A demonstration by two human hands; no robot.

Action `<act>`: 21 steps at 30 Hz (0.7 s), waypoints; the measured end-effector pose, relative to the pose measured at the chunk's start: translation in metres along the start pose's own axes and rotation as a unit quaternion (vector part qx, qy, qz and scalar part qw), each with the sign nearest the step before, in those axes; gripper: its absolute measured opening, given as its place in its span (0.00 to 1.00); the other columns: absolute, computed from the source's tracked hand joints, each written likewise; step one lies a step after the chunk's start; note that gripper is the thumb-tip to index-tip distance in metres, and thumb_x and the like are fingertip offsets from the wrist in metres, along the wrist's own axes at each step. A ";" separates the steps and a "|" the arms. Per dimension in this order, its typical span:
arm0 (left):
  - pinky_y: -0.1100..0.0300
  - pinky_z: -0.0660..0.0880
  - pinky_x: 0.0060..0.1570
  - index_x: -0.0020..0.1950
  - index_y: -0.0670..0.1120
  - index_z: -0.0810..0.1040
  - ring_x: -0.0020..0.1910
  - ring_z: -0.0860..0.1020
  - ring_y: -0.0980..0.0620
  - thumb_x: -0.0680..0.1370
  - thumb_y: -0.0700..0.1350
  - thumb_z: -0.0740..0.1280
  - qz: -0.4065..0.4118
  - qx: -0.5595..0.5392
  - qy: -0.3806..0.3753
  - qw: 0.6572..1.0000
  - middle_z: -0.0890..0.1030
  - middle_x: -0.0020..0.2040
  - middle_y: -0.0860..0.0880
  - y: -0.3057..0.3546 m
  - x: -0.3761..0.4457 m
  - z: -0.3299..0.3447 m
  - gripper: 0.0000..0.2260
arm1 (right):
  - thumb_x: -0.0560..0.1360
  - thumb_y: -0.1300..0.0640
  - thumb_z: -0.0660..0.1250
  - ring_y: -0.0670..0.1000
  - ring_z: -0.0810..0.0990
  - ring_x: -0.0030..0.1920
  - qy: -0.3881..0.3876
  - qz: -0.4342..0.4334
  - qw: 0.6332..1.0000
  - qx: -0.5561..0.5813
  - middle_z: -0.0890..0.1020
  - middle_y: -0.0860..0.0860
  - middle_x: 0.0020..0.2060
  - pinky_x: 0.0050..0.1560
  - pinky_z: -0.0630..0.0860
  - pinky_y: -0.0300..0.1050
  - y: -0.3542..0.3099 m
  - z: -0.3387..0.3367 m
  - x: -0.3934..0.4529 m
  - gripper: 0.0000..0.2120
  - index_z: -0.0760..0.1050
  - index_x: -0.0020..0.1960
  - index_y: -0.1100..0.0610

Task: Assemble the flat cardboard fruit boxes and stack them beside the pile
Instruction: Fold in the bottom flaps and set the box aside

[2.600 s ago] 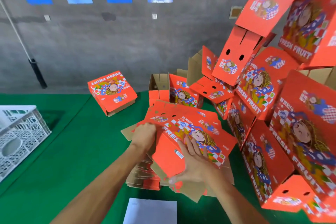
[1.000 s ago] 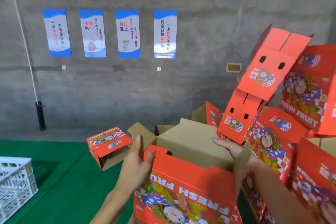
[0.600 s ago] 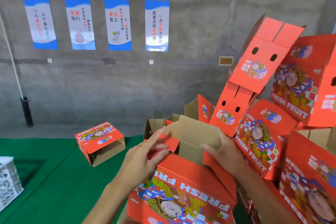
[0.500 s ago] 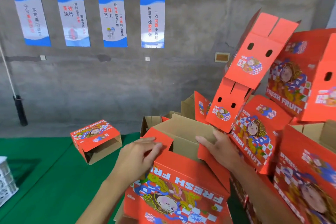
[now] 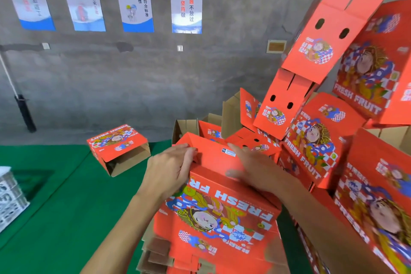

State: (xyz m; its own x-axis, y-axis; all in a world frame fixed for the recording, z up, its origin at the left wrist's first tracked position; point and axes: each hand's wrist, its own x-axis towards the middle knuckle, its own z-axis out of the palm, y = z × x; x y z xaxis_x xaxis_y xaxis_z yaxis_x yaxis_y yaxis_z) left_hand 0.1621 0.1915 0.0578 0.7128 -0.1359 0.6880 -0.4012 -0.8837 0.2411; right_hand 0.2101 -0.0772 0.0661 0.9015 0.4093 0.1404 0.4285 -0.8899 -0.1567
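Red cardboard fills the right half of the view: a heap of built boxes [image 5: 318,140] leans against the far wall, several tipped at odd angles, so much of the job looks done already. One more built box [image 5: 117,147] lies alone on its side on the green mat [image 5: 55,196], to the left of the heap and well apart from it, its open brown mouth facing near.

Work is now on the box [image 5: 213,202] at near centre. It stands opened out on top of the flat pile [image 5: 160,253], printed side toward the camera with "FRESH FRUIT" reading upside down. Its top flaps are being folded shut. The left hand [image 5: 169,171] curls its fingers over the left edge of a flap and grips it. The right hand [image 5: 251,169] lies with straight fingers flat on the top flap, pressing it down; it is somewhat blurred.

Judging from this, the flaps are close to closed but not yet locked. Still left are setting this box beside the others, then the remaining flats, of which brown edges show at the near bottom.
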 end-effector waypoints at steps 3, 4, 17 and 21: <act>0.56 0.81 0.51 0.56 0.53 0.88 0.67 0.78 0.59 0.85 0.58 0.47 -0.022 0.010 -0.020 1.000 0.86 0.59 0.54 -0.006 0.004 -0.001 0.28 | 0.82 0.33 0.56 0.57 0.74 0.67 0.003 0.007 1.000 0.006 0.76 0.53 0.64 0.66 0.69 0.52 -0.004 0.001 0.005 0.35 0.54 0.83 0.46; 0.55 0.81 0.51 0.57 0.54 0.87 0.68 0.77 0.60 0.85 0.58 0.47 -0.019 0.012 -0.023 0.999 0.86 0.60 0.55 -0.007 0.006 -0.001 0.28 | 0.83 0.33 0.52 0.54 0.74 0.67 0.008 0.020 0.996 0.086 0.78 0.52 0.65 0.67 0.69 0.51 -0.004 -0.003 0.003 0.31 0.61 0.81 0.46; 0.51 0.79 0.57 0.60 0.55 0.86 0.65 0.80 0.53 0.85 0.57 0.46 -0.067 0.003 -0.041 0.997 0.84 0.63 0.58 -0.044 0.028 -0.011 0.28 | 0.83 0.33 0.50 0.59 0.88 0.48 0.021 0.283 0.793 0.540 0.88 0.58 0.48 0.49 0.85 0.52 0.004 0.025 -0.049 0.32 0.83 0.58 0.55; 0.50 0.78 0.61 0.62 0.55 0.86 0.65 0.80 0.52 0.85 0.59 0.45 -0.070 -0.026 -0.054 0.996 0.83 0.65 0.56 -0.058 0.028 -0.013 0.29 | 0.82 0.33 0.56 0.55 0.88 0.47 -0.014 0.295 0.785 0.545 0.88 0.52 0.48 0.51 0.85 0.56 0.000 0.034 -0.058 0.26 0.82 0.57 0.52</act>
State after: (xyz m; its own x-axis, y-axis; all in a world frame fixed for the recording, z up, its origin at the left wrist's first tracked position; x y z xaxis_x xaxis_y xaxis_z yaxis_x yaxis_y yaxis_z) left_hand 0.1974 0.2448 0.0723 0.8201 -0.0629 0.5687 -0.3214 -0.8730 0.3668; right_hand 0.1596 -0.0943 0.0248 0.9572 0.0082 -0.2892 -0.2795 -0.2320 -0.9317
